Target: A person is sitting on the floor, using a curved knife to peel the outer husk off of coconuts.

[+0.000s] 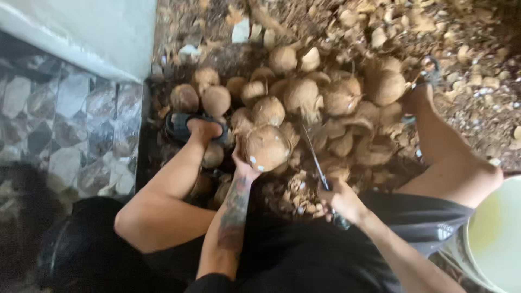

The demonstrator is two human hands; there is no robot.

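Left hand (pixel 245 165) mostly behind the coconut (pixel 265 147), only fingertips showing at its near edge; grip on the knife (pixel 316 163) handle buried in the right hand (pixel 341 202), blade thin and blurred, tip lost among husks (pixel 353 146); bucket (pixel 496 233) cut off by right and near edges, contents unclear; left foot's sandal (pixel 182 126) dark, shape hard to tell; right foot (pixel 420 89) half hidden behind the pile; far ground scraps too small to tell; dark shape (pixel 81 249) near left unreadable.
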